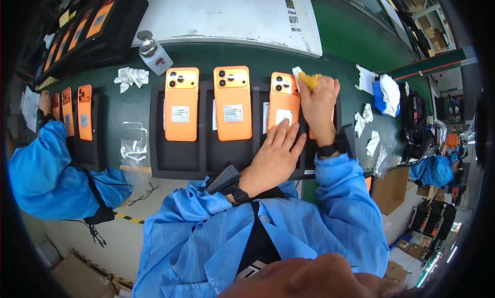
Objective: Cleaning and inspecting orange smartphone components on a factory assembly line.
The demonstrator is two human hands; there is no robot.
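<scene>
My left hand (273,161) lies with fingers spread over the lower end of an orange phone (285,99), touching its back near the white label (283,115). The phone lies camera side up on a black foam tray (178,156). At its upper right corner my right hand (320,102) is closed on a small white wipe (297,73). Something yellow (309,80) covers its fingertips or is held with the wipe; I cannot tell which. Left of it lie a second orange phone (233,99) and a third (181,99). Orange edges of another phone show beneath my right hand.
A dispenser bottle (155,58) and crumpled wipes (131,79) stand behind the tray; clear plastic (134,143) lies left. More wipes (363,117) and a blue-white packet (388,95) are right. At far left a co-worker's sleeve (44,164) reaches beside more phones (84,112).
</scene>
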